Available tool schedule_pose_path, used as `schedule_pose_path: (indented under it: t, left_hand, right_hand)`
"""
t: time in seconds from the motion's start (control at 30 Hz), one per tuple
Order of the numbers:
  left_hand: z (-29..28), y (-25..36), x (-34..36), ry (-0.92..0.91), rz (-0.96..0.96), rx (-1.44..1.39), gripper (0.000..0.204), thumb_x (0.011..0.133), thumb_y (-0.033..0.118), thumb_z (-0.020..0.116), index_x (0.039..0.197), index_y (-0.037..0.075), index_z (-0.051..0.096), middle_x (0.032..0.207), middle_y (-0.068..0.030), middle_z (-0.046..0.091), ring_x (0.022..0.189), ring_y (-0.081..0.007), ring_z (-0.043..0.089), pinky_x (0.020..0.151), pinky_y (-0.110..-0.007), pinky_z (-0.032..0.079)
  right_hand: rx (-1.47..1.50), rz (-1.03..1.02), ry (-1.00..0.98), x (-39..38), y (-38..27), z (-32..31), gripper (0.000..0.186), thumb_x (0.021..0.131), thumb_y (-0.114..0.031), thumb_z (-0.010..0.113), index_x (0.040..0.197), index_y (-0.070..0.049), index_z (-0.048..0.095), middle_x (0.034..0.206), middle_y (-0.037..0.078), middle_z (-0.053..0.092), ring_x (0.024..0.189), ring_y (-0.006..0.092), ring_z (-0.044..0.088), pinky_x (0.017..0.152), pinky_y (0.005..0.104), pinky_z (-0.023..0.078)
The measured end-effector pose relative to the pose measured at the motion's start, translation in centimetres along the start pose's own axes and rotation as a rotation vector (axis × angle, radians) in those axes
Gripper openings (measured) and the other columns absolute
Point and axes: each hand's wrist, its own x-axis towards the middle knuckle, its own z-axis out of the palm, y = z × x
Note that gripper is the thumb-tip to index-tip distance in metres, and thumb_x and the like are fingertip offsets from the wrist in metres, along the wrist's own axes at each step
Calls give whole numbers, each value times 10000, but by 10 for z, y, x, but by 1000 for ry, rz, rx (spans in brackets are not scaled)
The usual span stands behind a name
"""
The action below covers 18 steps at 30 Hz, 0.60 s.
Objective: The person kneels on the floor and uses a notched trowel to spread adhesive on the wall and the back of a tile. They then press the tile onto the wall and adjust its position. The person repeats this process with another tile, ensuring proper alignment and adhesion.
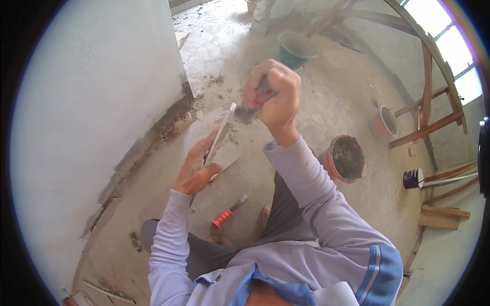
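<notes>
My left hand (196,163) grips a flat pale tile (220,135), seen nearly edge-on and tilted up, with the thumb on one face and the fingers behind. In my right fist (278,94) is a small trowel with a dark and red handle. Its greyish blade (245,115) points down beside the tile's upper end and is blurred; whether it touches the tile I cannot tell. A chisel with a red ribbed grip (223,218) lies on the floor between my legs. Under the held tile, another pale flat piece (227,158) rests on the floor.
An orange bucket of grey mortar (348,158) stands to my right. Farther off are a green tub (297,50), another orange bucket (384,122), a dark paint pail (413,178) and a wooden trestle (426,92). The white wall (107,97) at left has a rough, broken base.
</notes>
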Motion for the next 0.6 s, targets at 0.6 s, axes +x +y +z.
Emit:
schedule_pose_path:
  t: [0.6]
  left_hand:
    - [-6,-7,0,31,-4,15,615,609,202,649,1190,14,574,1060,-91,562,1023,-221,522,934,-355,425]
  right_hand:
    - [482,-102,-167,30,-13,10,421,992,-333,340,733,-47,506,628,79,486,497,166,438,439,319,365]
